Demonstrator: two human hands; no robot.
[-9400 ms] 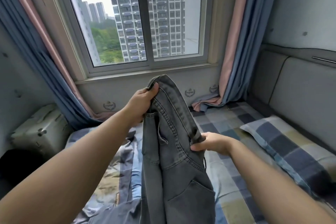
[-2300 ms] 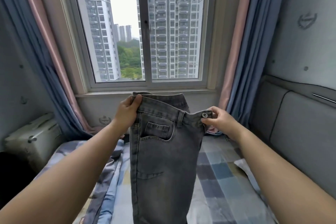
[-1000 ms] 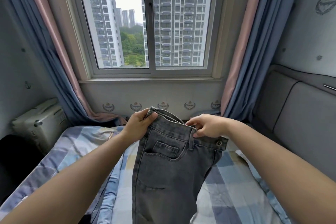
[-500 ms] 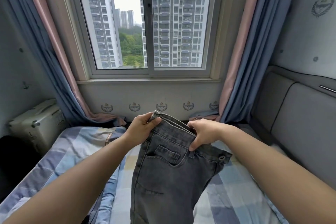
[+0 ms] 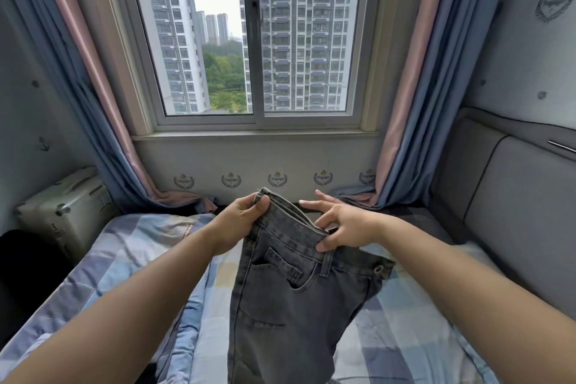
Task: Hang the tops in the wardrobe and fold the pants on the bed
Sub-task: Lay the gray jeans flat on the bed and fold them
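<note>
A pair of dark grey jeans (image 5: 290,299) hangs in front of me over the bed (image 5: 131,265), waistband up, its button flap drooping to the right. My left hand (image 5: 238,221) grips the waistband's left corner. My right hand (image 5: 343,224) pinches the waistband near a belt loop with thumb and a finger, while its other fingers stretch out straight. The legs run out of view below.
A checked blue quilt covers the bed. A window (image 5: 252,40) with blue and pink curtains (image 5: 414,97) faces me. A pale suitcase (image 5: 65,206) stands at the left. A grey padded headboard (image 5: 511,212) lines the right side.
The jeans have come down from window height to just above the bed. My right hand slid left from the button end to the belt loop and now spreads its fingers.
</note>
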